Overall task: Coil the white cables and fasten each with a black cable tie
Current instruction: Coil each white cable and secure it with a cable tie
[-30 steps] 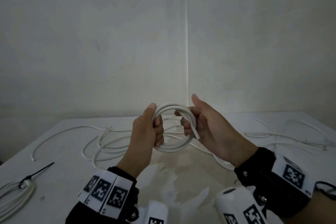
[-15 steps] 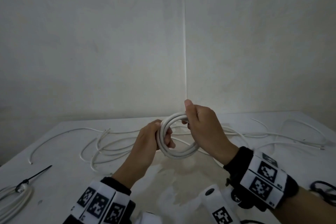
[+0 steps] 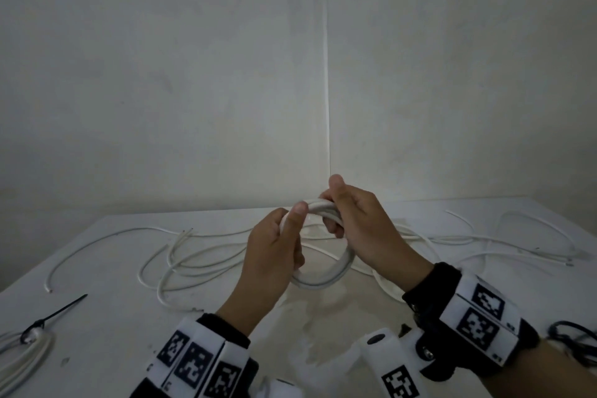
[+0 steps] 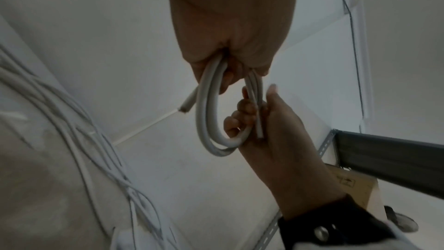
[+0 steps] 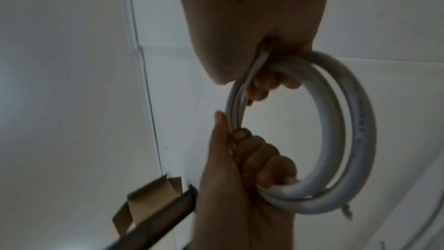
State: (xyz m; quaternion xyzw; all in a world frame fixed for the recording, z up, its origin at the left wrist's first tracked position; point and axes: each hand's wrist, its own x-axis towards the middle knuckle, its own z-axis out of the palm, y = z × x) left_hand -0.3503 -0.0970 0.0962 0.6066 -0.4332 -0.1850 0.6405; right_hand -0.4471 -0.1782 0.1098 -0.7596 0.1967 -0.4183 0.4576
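Both grips wrapped round the coil (image 3: 326,278), held up above the counter (image 3: 97,317) middle. My left hand (image 3: 274,252) fists its left side, thumb up; my right hand (image 3: 361,229) clamps the top right, thumb raised. Loose cables (image 3: 193,255) sprawl across the far counter. Tied coil (image 3: 22,355) with black tie (image 3: 61,310) at near-left edge.

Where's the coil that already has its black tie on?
In the head view, the tied coil lies on the table at the near left edge, partly out of frame, its black tie pointing toward the loose cables.
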